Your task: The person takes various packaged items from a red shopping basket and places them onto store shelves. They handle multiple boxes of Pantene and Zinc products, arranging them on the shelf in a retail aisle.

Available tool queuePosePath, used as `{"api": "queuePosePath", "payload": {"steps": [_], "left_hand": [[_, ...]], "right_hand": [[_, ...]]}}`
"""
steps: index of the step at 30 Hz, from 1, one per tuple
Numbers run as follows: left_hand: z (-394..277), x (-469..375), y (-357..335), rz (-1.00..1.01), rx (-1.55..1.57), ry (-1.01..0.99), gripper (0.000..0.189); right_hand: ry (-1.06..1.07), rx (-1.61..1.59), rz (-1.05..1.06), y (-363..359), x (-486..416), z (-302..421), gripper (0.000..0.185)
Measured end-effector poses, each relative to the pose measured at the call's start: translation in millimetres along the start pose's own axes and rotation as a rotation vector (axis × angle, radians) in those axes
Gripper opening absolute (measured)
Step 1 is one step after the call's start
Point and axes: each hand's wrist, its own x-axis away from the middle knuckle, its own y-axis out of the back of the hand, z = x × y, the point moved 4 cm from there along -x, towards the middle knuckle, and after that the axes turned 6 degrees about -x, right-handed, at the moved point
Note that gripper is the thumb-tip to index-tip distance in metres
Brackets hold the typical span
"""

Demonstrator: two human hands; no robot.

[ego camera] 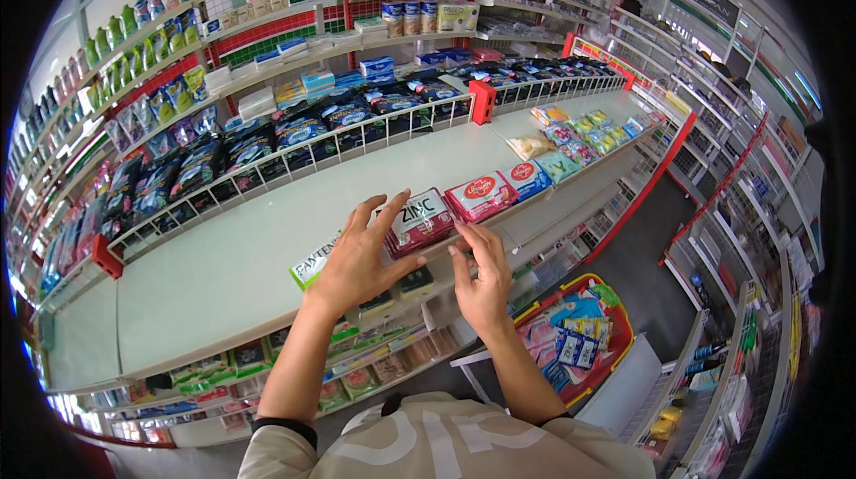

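On the top white shelf (254, 231) lies a stack of dark red and white Zinc sachets (422, 228), between my two hands. My left hand (361, 251) is spread along the stack's left side, its fingers apart and overlapping the pack. Part of a white and green Pantene sachet pack (311, 267) shows behind that hand. At the stack's lower right corner, my right hand (483, 271) has bent fingers with nothing visible in them. A pink-red Lifebuoy sachet pack (483, 197) lies right beside the stack, followed by a blue and red Lifebuoy pack (527, 179).
Teal sachets (560, 166) and several colourful sachet packs (588, 134) continue to the right. A white wire rail (287, 158) fences dark sanitary pad packs (348, 111) behind. Below right stands a red and yellow basket (628, 328) of sachets. Lower shelves hold green packs (251, 358).
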Motion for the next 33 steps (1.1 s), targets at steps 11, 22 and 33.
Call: {"api": "queuePosePath", "payload": {"steps": [11,22,33], "left_hand": [[-48.6,50.3,-8.3,-0.101,0.362,-0.228,0.052],[-46.9,113.8,-218.8,0.597,0.816,-0.043,0.035],[-114.6,144.9,-346.8,0.841,0.918,0.060,0.033]], "right_hand": [[-0.174,-0.003,-0.047,40.0,35.6,0.3,0.037],[-0.681,0.255,-0.112,119.8,195.8,-34.3,0.034],[-0.999,0.390,-0.292,239.8,311.2,-93.2,0.032]]}}
